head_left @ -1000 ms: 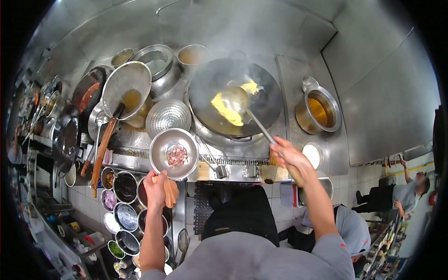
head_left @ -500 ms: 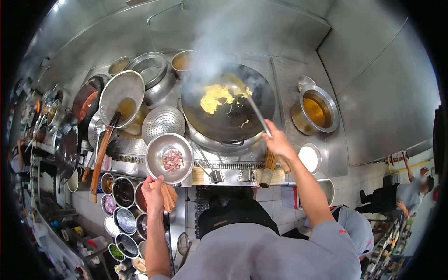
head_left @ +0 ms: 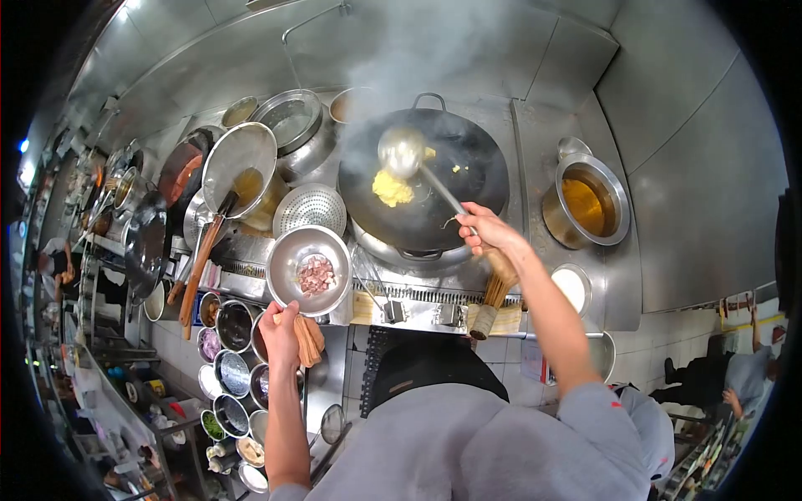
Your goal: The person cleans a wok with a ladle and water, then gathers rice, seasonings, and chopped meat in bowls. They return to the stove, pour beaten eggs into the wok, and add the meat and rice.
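My left hand (head_left: 282,334) grips the near rim of a steel bowl (head_left: 288,244) and has a folded brown cloth (head_left: 310,341) in it. Small pieces of pinkish meat (head_left: 316,275) lie in the bowl. My right hand (head_left: 493,236) is closed round the handle of a steel ladle (head_left: 402,152), whose round head is over the left part of a large black wok (head_left: 464,184). Yellow cooked egg (head_left: 391,189) sits in the wok just below the ladle head, with small bits to the right. Smoke rises from the wok.
A pot of amber liquid (head_left: 586,205) stands right of the wok. A perforated steel disc (head_left: 310,210) and a wooden-handled strainer (head_left: 240,167) are on the left. A bamboo brush (head_left: 493,305) lies at the stove's front edge. Several ingredient bowls stand lower left; people are at the far right.
The ladle has moved left in the wok, its round head now showing. The egg is gathered into a smaller heap. The view has shifted slightly, and my left hand still holds the bowl.
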